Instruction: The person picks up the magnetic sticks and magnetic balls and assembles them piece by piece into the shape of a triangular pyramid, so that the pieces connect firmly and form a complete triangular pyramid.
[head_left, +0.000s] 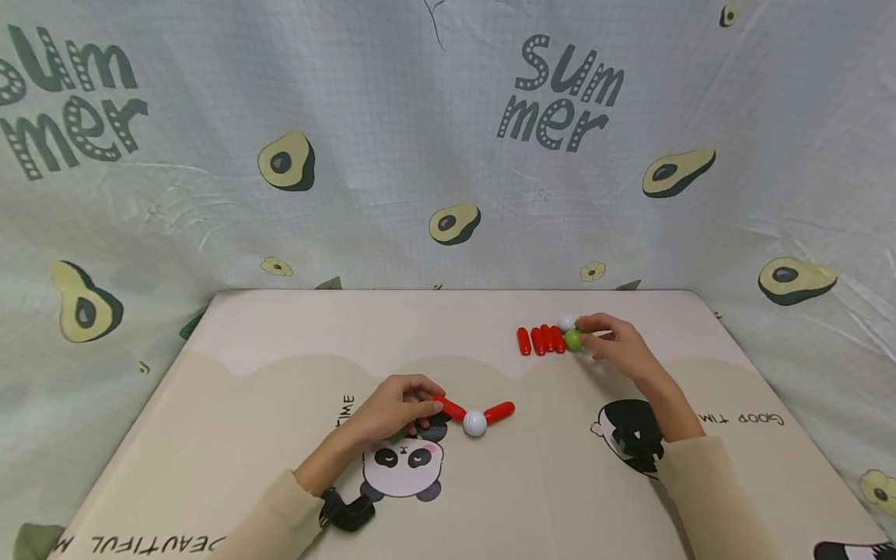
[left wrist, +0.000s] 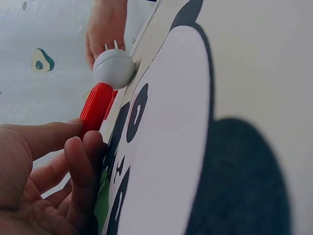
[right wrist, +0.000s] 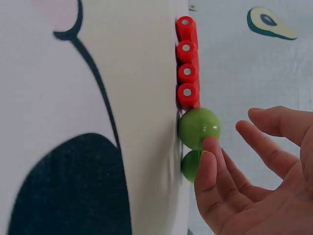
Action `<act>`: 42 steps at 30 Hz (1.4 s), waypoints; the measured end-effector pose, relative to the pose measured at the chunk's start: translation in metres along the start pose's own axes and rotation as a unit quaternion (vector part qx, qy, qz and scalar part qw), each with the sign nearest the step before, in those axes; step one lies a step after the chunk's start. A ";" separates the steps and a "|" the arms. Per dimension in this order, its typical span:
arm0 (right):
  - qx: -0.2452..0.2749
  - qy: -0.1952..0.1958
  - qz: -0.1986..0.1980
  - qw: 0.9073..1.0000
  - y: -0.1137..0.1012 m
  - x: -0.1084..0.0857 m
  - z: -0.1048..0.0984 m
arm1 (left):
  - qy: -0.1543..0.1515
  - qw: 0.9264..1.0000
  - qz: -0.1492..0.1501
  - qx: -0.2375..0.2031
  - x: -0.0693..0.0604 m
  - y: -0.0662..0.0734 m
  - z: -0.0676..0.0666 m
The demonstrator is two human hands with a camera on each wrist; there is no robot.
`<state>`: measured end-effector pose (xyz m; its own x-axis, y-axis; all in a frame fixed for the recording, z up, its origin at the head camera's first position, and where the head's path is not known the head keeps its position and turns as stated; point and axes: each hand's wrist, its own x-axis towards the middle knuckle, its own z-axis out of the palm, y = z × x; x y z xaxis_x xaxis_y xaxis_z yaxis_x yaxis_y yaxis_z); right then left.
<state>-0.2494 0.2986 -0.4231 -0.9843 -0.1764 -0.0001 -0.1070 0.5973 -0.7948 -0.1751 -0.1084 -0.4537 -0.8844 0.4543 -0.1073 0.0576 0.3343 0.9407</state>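
In the head view my left hand (head_left: 395,408) pinches the end of a red rod (head_left: 451,407) between thumb and fingers. The rod's other end meets a white ball (head_left: 474,423), from which a second red rod (head_left: 500,412) angles away, making a V. Two thin pins stick up from the ball in the left wrist view. Over at the back right, my right hand (head_left: 619,346) reaches to a green ball (right wrist: 199,128). A fingertip appears to touch it, while other fingers (right wrist: 266,147) stand spread apart from it. Behind it lies a second green ball (right wrist: 190,165), partly hidden.
Several loose red rods (head_left: 539,341) lie side by side left of the green ball, with pale round tips in the right wrist view. Another white ball (head_left: 565,322) sits behind. A printed cloth covers the table (head_left: 280,327); a patterned curtain (head_left: 378,155) hangs at its back edge.
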 end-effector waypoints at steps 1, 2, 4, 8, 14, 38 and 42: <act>0.002 -0.002 -0.001 1.000 0.001 0.001 0.000 | 0.000 1.000 0.000 -0.001 0.000 0.000 0.000; 0.004 -0.003 -0.001 1.000 0.002 0.001 0.001 | 0.000 1.000 0.000 -0.002 0.000 0.000 0.000; 0.005 -0.007 -0.002 1.000 0.003 0.001 0.001 | 0.000 1.000 0.001 -0.004 0.000 0.001 0.000; 0.004 -0.016 0.007 1.000 0.004 0.001 0.001 | 0.000 1.000 0.005 -0.002 0.000 0.001 0.000; 0.000 -0.027 0.015 1.000 0.005 0.001 0.002 | -0.001 1.000 0.000 -0.002 0.001 0.000 0.000; -0.057 0.030 0.072 0.995 0.000 0.002 0.006 | -0.001 1.000 0.003 -0.002 0.001 -0.002 0.000; -0.052 0.012 0.089 0.995 -0.002 0.001 0.007 | 0.000 1.000 0.001 -0.003 0.000 -0.002 0.000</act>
<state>-0.2494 0.2916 -0.4259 -0.9919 -0.0418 -0.1197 0.0571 0.6960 -0.7158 -0.1756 -0.1087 -0.4555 -0.8841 0.4554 -0.1049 0.0573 0.3283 0.9428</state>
